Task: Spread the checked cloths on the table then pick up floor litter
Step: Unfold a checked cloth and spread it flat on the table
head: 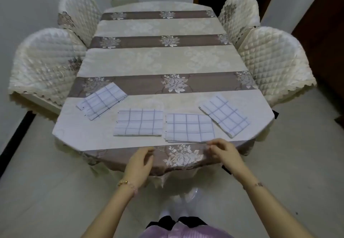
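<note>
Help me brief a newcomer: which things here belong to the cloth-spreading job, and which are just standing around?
Belongs to the job: leftmost checked cloth, middle-left cloth, middle-right cloth, rightmost cloth, table.
Just there: front-left chair, back-left chair, back-right chair, front-right chair.

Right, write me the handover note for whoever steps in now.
Left hand: open, empty, above the near edge of the table.
Right hand: fingertips at the near edge of the right-middle cloth; grip unclear.
Far-left cloth, left-middle cloth and far-right cloth lie beside it in a row, all folded.
Done: four cloths laid out.
Left: floor litter, none clearly in view.
</note>
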A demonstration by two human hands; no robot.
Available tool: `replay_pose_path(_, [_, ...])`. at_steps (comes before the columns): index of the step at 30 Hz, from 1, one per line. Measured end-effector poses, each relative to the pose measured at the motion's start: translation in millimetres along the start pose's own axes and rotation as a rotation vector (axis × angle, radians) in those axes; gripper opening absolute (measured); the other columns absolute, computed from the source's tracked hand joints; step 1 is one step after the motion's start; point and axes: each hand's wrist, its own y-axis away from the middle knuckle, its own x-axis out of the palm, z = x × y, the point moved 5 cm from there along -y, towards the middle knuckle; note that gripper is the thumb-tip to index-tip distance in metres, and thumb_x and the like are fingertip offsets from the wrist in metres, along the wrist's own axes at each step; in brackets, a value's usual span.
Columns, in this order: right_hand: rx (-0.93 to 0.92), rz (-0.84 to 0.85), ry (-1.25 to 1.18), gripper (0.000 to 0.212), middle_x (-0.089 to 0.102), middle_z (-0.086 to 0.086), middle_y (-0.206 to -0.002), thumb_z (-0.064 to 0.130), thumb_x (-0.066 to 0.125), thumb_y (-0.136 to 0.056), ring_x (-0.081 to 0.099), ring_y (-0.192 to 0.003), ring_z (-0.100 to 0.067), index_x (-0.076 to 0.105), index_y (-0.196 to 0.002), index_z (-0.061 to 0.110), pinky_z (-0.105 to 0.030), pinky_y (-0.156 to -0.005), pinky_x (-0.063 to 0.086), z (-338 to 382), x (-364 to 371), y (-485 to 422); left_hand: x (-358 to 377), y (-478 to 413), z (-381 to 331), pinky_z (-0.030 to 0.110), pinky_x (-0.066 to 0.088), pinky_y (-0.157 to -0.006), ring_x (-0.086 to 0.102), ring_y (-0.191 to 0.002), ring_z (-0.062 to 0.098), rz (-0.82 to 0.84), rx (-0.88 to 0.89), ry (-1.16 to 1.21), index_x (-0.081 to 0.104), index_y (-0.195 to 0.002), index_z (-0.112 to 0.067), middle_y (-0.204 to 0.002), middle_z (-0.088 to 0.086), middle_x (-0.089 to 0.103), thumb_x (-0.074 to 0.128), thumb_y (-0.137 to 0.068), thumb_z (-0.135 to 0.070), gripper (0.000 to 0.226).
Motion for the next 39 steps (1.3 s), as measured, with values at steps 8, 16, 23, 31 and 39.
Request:
replay_pose_path(8, [-0.159,-0.077,0.295,0.026,0.066,0.004,-0.107,0.013,0.057,-0.088,0.057,-0.103,-0.011,0.065,-0.112,0.018,-0.029,-0.096,0.045,47,-11,-86,27,-16,14,0.037,0.053,-0.093,0.066,-0.109,0.025,0.016,0.132,-0.503,0.071,-0.110,-0.013,-0.120,0.005,0.068,0.041,-0.085,-0.033,0.044])
replay_pose_path(16, [-0.228,0.057,0.814,0.038,0.063,-0.009,-0.114,0.022,0.060,-0.084,0.053,-0.110,-0.031,0.061,-0.121,0.015,-0.039,-0.091,0.046,47,16,-138,34,-11,21,0.026,0.009,-0.113,0.040,-0.125,0.020,0.056,0.155,-0.454,0.061,-0.123,-0.012,-0.131,0.006,0.061,0.008,-0.100,-0.040,0.064])
replay_pose_path(23, [-0.206,0.001,0.932,0.022,0.064,-0.008,-0.101,0.023,0.058,-0.086,0.048,-0.105,-0.029,0.067,-0.105,0.012,-0.039,-0.080,0.048,50,16,-136,35,-11,22,0.027,0.009,-0.114,0.040,-0.127,0.020,0.076,0.139,-0.409,0.061,-0.124,-0.013,-0.132,0.005,0.060,0.009,-0.100,-0.039,0.063])
replay_pose_path(31, [-0.042,0.007,0.460,0.004,0.063,-0.001,-0.079,0.019,0.065,-0.080,0.058,-0.078,-0.020,0.061,-0.081,0.018,-0.029,-0.064,0.041,49,-17,-105,34,-14,21,0.032,0.026,-0.108,0.052,-0.122,0.020,-0.005,0.177,-0.461,0.064,-0.119,-0.016,-0.127,0.003,0.064,0.038,-0.085,-0.032,0.045])
replay_pose_path(39, [0.047,-0.122,-0.063,0.027,0.068,-0.006,-0.101,0.025,0.066,-0.084,0.064,-0.087,-0.019,0.063,-0.106,0.011,-0.026,-0.065,0.048,40,-41,-48,18,-15,-9,0.028,0.030,-0.113,0.042,-0.134,0.019,0.009,0.072,-0.165,0.050,-0.134,-0.012,-0.143,0.003,0.046,0.050,-0.092,-0.027,0.045])
